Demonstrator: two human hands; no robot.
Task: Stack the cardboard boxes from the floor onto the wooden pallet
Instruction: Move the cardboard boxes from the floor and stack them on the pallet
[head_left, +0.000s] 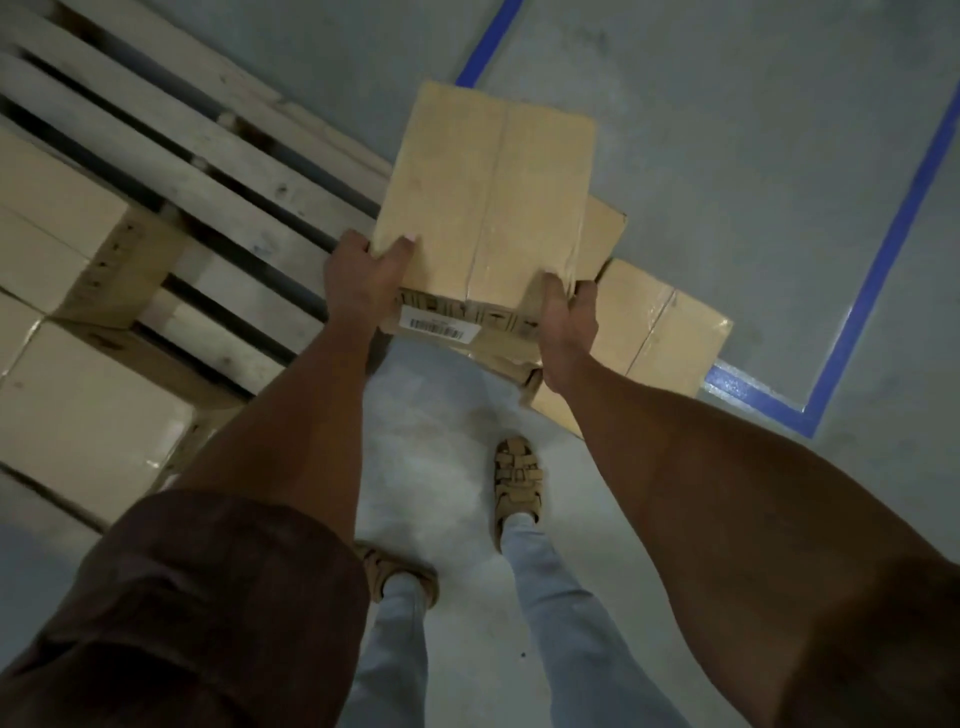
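Above the grey concrete floor (727, 156), left hand (358, 275) and right hand (566, 322) grip the taped brown cardboard box (488, 197), fingers curled around its near corners, right of the slatted wooden pallet (208, 171).

Counts of what is seen from the head view

One tan cardboard box (483, 192) is held in two bare hands, left (363, 278) and right (566, 322). At least two more tan boxes (670, 332) are seen on the grey floor, three pale boxes (78, 410) on one wooden slatted pallet (218, 171), and two beige sandals (517, 480).
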